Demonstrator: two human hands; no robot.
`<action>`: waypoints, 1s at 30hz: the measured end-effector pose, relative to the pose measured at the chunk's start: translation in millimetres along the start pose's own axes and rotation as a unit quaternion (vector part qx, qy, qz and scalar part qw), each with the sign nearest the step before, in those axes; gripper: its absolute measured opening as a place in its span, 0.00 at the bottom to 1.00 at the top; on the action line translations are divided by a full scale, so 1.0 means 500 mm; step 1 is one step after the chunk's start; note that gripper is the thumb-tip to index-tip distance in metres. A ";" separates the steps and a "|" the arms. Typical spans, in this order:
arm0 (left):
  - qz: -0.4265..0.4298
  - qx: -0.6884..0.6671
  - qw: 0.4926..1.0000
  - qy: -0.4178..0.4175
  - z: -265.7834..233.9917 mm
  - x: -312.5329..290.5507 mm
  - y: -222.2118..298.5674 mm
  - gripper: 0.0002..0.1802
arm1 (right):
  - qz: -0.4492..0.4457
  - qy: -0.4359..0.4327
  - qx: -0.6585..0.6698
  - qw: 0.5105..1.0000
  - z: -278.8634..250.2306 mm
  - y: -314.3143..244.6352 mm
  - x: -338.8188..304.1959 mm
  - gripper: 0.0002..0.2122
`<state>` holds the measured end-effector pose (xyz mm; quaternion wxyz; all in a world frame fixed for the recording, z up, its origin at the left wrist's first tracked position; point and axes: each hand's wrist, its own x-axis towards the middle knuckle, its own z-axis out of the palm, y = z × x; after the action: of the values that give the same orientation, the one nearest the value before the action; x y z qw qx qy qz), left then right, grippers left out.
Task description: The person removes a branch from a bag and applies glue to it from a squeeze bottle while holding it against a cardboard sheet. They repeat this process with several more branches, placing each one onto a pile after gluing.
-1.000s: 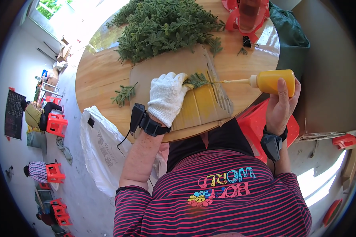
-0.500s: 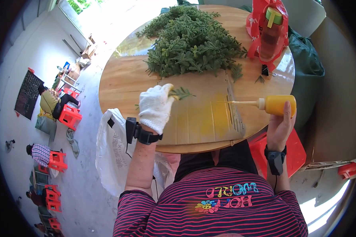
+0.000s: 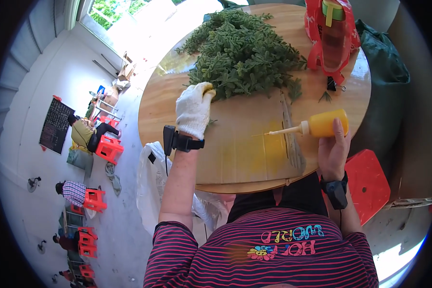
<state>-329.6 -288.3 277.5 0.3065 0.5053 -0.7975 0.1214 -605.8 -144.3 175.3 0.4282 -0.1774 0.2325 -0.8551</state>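
Observation:
My right hand (image 3: 334,151), bare, is wrapped around a yellow squeeze bottle (image 3: 324,123) with a long thin nozzle. The bottle lies nearly level above the cardboard sheet (image 3: 230,158), its tip pointing left. My left hand (image 3: 193,109), in a white knitted glove with yellow-stained fingertips, is at the left edge of a pile of green artificial sprigs (image 3: 242,53). Its fingers are curled closed, and whatever they hold is hidden. Beside the glove's wrist side a small green leaf tip (image 3: 211,122) shows over the cardboard, which carries yellow stains.
On the round wooden table (image 3: 161,103), a red plastic bag (image 3: 313,33) surrounds a lidded drink bottle (image 3: 333,43); a black binder clip (image 3: 331,84) is near it. A white sack (image 3: 149,192) hangs at left, a red stool (image 3: 367,185) stands at right. Several people sit far left.
My left hand has moved up to the pile's edge, and the sprig seen at its fingers no longer shows there. My right hand has tilted the bottle, nozzle lower. The view has shifted.

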 end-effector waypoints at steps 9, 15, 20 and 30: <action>-0.034 -0.051 0.998 -0.016 0.086 0.043 0.001 0.10 | 0.012 -0.018 -0.006 1.000 0.013 -0.009 -0.003 0.12; -0.061 -0.133 0.986 0.079 0.014 0.040 0.005 0.07 | 0.011 -0.018 0.008 1.000 0.009 -0.011 -0.007 0.12; -0.022 -0.053 0.995 0.083 -0.065 0.039 0.002 0.09 | 0.012 -0.016 0.033 0.999 -0.012 -0.005 -0.005 0.12; 0.091 -0.013 0.969 -0.229 -0.051 -0.047 0.160 0.14 | 0.009 0.043 0.103 0.994 -0.015 -0.005 0.008 0.13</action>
<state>-383.6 -221.5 292.2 0.1105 0.4411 -0.8904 0.0193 -613.5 -144.4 171.0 0.4411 -0.0932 0.1630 -0.8776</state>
